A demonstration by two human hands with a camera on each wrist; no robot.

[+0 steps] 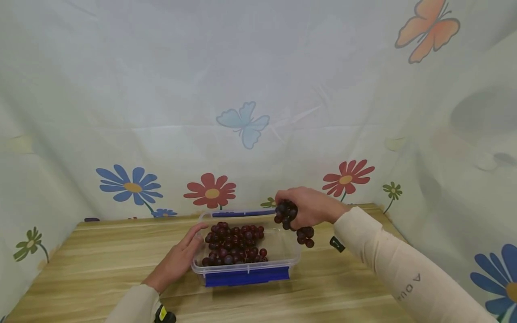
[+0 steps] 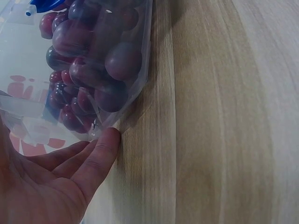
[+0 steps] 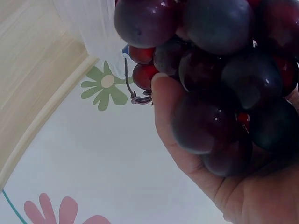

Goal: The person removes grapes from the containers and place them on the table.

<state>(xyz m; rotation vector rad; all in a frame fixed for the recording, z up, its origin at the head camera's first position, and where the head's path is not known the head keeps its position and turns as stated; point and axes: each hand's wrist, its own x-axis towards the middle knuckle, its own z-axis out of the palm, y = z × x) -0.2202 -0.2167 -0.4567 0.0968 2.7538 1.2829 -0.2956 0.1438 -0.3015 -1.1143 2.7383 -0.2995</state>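
Observation:
A clear plastic container (image 1: pixel 248 268) with blue latches stands on the wooden table, several dark red grapes (image 1: pixel 232 242) filling its left and middle parts. My left hand (image 1: pixel 179 258) rests against its left end; in the left wrist view, fairly straight fingers (image 2: pixel 96 161) touch the lower wall. Above the container's right end, my right hand (image 1: pixel 313 204) grips a bunch of grapes (image 1: pixel 286 214), and part of that bunch hangs below the hand. In the right wrist view, the thumb or a finger (image 3: pixel 168 107) curls around the dark bunch, a bare stem poking out beside it.
The wooden table (image 1: pixel 101 260) extends on both sides of the container. Behind it hangs a white cloth (image 1: pixel 169 89) printed with flowers and butterflies, with more cloth at the left and right. A black and yellow device (image 1: pixel 163 314) sits at the left wrist.

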